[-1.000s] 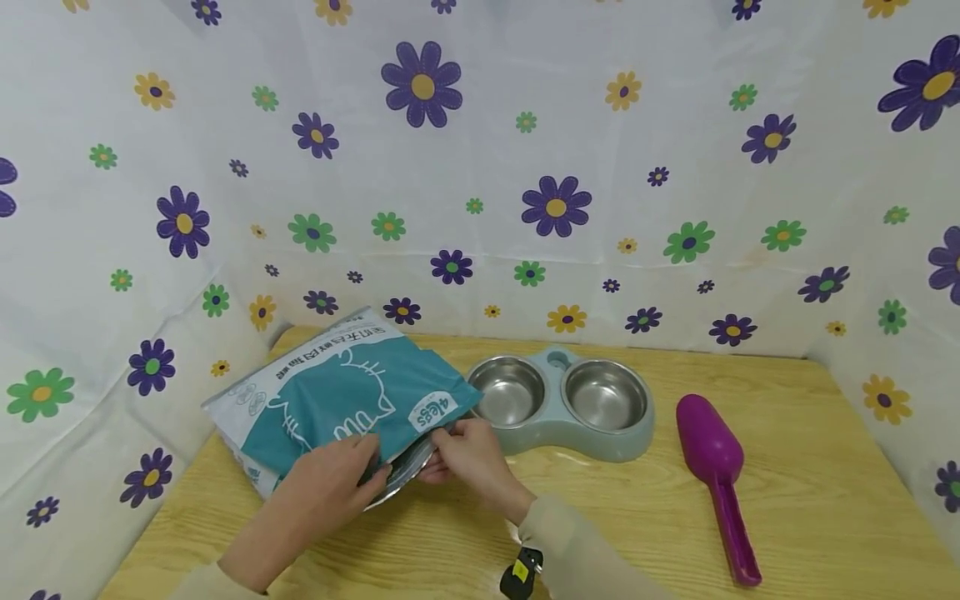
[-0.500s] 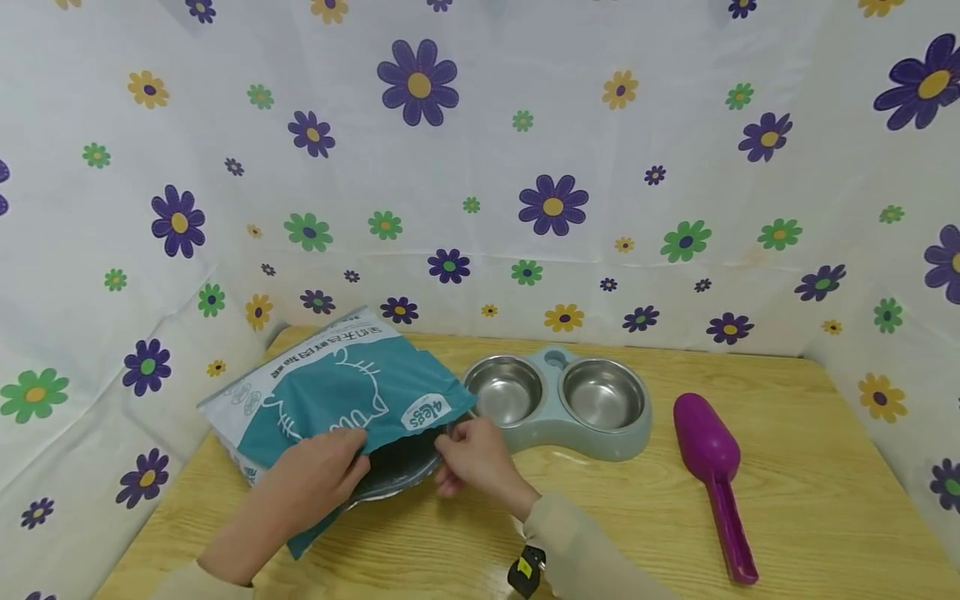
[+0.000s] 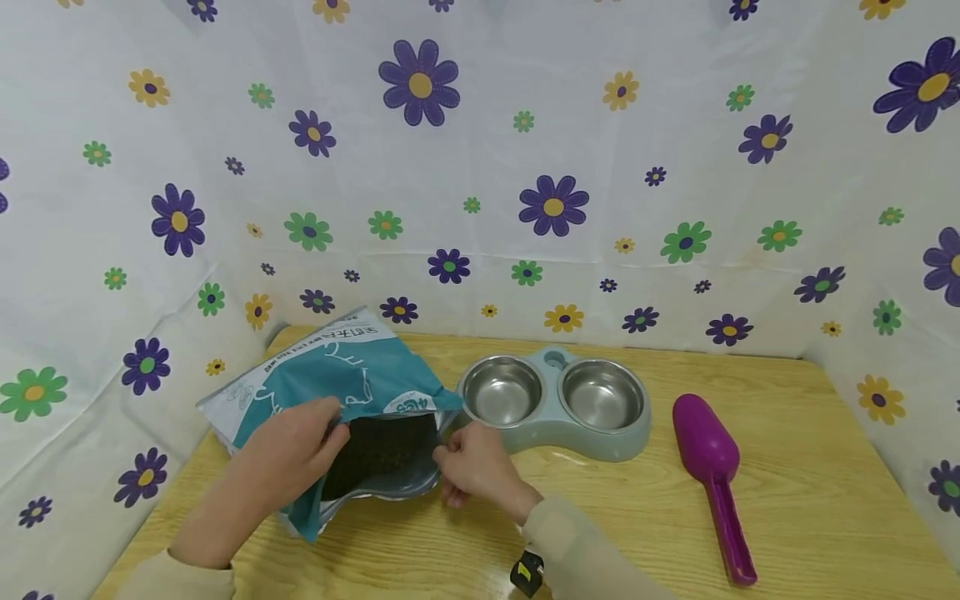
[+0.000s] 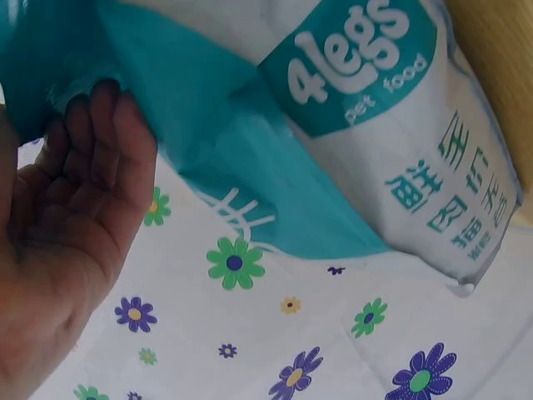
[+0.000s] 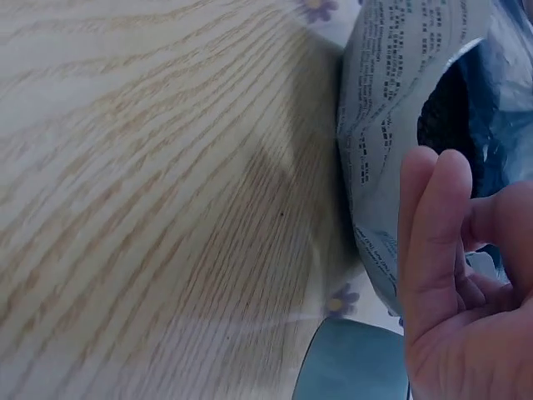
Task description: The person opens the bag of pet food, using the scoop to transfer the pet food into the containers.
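A teal and white pet food bag (image 3: 300,379) lies on the left of the table, its mouth spread toward me. Dark brown kibble (image 3: 378,450) shows inside. My left hand (image 3: 288,450) pinches the upper edge of the mouth and lifts it; in the left wrist view the fingers (image 4: 104,150) curl against the teal film. At the mouth's right side, my right hand (image 3: 483,467) pinches the edge between thumb and index finger. The right wrist view shows two other fingers (image 5: 437,217) of that hand extended in front of the bag's printed white side (image 5: 375,117).
A pale green double feeder (image 3: 551,396) with two steel bowls stands just right of the bag. Farther right lies a purple scoop (image 3: 708,450), handle toward me. Flowered cloth (image 3: 480,167) surrounds the wooden table (image 3: 630,525) at the back and sides. A small black device (image 3: 527,573) is at my right wrist.
The bag's mouth has widened, and the kibble has come into view. My left hand has moved up and left with the upper edge; my right hand has shifted slightly right.
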A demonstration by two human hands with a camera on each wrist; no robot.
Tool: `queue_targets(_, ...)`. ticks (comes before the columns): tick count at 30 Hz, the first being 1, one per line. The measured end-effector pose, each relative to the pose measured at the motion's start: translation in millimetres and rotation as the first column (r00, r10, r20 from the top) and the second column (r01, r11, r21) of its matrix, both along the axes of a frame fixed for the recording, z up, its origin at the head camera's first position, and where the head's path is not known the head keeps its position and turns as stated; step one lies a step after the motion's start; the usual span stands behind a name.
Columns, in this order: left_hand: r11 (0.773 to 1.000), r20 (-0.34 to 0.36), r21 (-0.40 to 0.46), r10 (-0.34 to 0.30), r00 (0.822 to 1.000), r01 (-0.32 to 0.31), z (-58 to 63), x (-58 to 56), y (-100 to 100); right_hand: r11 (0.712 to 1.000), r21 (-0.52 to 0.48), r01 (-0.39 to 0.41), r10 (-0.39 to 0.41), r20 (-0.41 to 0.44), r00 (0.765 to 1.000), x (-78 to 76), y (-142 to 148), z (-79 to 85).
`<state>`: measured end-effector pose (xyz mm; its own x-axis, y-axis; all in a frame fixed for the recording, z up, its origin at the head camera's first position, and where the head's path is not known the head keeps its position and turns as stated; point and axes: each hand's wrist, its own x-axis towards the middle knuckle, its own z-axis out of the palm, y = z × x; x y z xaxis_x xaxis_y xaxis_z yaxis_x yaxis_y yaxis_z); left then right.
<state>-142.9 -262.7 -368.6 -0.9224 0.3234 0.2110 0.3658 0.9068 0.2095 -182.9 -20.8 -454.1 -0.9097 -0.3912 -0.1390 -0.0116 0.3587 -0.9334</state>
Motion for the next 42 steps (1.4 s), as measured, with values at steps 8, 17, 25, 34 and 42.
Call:
queue_targets(8,0.998,-0.026,-0.034,0.044,0.999,-0.045,-4.6,-0.6,13,0.994,-0.029,0.101,-0.103,-0.069,0.992,-8.6,-4,-0.5)
queue_targets(17,0.977,-0.261,-0.207,-0.003,0.965,-0.053,-13.9,-1.5,34,0.993,-0.009,0.12,-0.12,-0.123,0.985,-12.9,-4,2.0)
queue_targets(25,0.996,-0.145,-0.09,-0.005,0.989,-0.009,0.1,-8.9,13,0.992,0.106,0.064,-0.037,-0.231,0.972,-15.4,-2,5.2)
queue_targets(34,0.988,0.157,0.152,0.001,0.988,-0.025,-1.6,-30.6,-28,0.949,0.304,0.083,0.051,-0.408,0.911,-14.4,-5,3.6)
queue_targets(42,0.982,0.225,0.185,-0.003,0.974,-0.039,-3.0,-35.9,-32,0.971,0.229,0.064,0.047,-0.446,0.894,-13.2,7,0.8)
